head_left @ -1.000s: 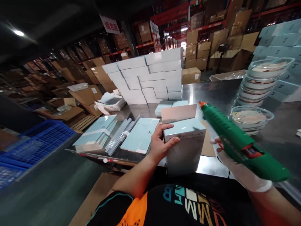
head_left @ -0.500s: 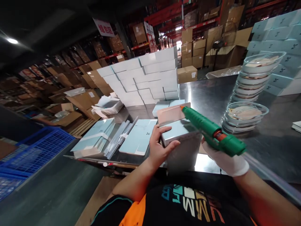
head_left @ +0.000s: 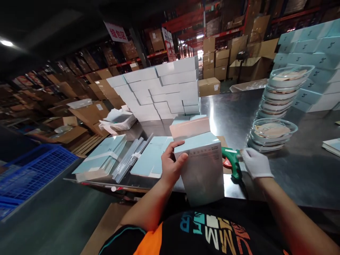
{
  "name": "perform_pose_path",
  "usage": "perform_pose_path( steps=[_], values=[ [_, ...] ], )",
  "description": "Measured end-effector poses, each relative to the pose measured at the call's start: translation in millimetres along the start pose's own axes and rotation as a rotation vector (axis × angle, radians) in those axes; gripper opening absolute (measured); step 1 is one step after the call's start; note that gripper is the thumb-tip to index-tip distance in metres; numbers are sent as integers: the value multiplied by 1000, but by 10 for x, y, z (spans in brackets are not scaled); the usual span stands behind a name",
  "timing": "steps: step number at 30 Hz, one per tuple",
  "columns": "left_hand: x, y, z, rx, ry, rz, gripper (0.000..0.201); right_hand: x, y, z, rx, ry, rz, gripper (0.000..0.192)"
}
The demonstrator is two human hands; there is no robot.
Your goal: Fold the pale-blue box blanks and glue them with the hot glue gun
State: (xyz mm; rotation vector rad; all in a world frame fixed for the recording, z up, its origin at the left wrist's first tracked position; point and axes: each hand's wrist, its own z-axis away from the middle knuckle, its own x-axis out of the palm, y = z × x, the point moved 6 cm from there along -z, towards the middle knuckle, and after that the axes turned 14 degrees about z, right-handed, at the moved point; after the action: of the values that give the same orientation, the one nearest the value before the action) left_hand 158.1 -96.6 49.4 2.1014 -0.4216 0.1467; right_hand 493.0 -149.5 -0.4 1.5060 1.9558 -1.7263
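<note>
My left hand is closed on the left upper edge of a pale blue and grey box, its thumb on the near face and its fingers behind. The box stands tilted at the table's front edge. A peach-coloured flap rises at its far side. Right of the box is a green glue gun with a red trigger, its nozzle end hidden behind the box. My right hand, in a white glove, has its curled fingers at the gun's rear end, off the handle.
White boxes are stacked like a wall behind. Clear round containers stand piled at right, before stacked blue boxes. Left lie blue flat covers, plastic strips and a white basket. A blue crate is on the floor.
The glue gun has come down from above the box to its right side, and my right hand has shifted from its handle to its rear. The box's near face now tilts more into view.
</note>
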Motion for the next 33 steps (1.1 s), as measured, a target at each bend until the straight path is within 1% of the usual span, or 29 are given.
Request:
perform_pose_path(
  steps=[1, 2, 4, 5, 6, 8, 9, 11, 13, 14, 15, 16, 17, 19, 20, 21, 23, 26, 29, 31, 33],
  values=[
    [32, -2, 5, 7, -13, -3, 68, -29, -91, 20, 2, -4, -78, 45],
    [73, 0, 11, 20, -35, -10, 68, -49, -232, 49, -13, -28, -200, 49],
    [167, 15, 30, 60, -95, -35, 68, -53, -615, 131, -82, -148, -482, 62],
    [208, 23, 42, 80, -127, -46, 67, -48, -807, 177, -113, -214, -555, 63],
    [241, 28, 55, 95, -158, -50, 65, -43, -965, 221, -127, -265, -582, 61],
    [274, 21, 80, 109, -212, -37, 60, -51, -1137, 281, -130, -282, -533, 54],
    [278, 6, 91, 109, -234, -32, 58, -65, -1157, 298, -134, -264, -509, 52],
    [267, -31, 113, 126, -258, -37, 57, -100, -1122, 317, -192, -238, -500, 56],
    [231, -62, 126, 176, -232, -5, 57, -135, -1041, 332, -306, -241, -474, 67],
    [210, -70, 129, 209, -213, 41, 56, -160, -999, 343, -370, -236, -454, 70],
    [194, -72, 129, 243, -200, 97, 57, -189, -964, 360, -429, -226, -433, 67],
    [187, -70, 125, 271, -201, 141, 59, -218, -937, 384, -476, -213, -419, 58],
    [194, -61, 116, 294, -223, 154, 60, -244, -922, 413, -508, -206, -417, 46],
    [247, -18, 95, 334, -326, 102, 50, -277, -931, 483, -539, -220, -450, 23],
    [280, 11, 85, 350, -387, 66, 43, -284, -952, 519, -544, -234, -465, 16],
    [312, 41, 77, 364, -443, 42, 35, -292, -979, 551, -548, -241, -479, 14],
    [355, 97, 65, 388, -510, 38, 26, -302, -1041, 598, -564, -250, -502, 15],
    [376, 135, 60, 430, -513, 34, 23, -320, -1090, 608, -591, -257, -555, 16],
    [362, 167, 50, 475, -533, 34, 25, -336, -1056, 563, -598, -260, -595, 17],
    [351, 220, -1, 452, -588, 2, 25, -329, -1027, 546, -609, -253, -549, 18],
    [381, 311, -74, 388, -690, -138, 29, -299, -1042, 577, -648, -235, -449, 24]
  ],
)
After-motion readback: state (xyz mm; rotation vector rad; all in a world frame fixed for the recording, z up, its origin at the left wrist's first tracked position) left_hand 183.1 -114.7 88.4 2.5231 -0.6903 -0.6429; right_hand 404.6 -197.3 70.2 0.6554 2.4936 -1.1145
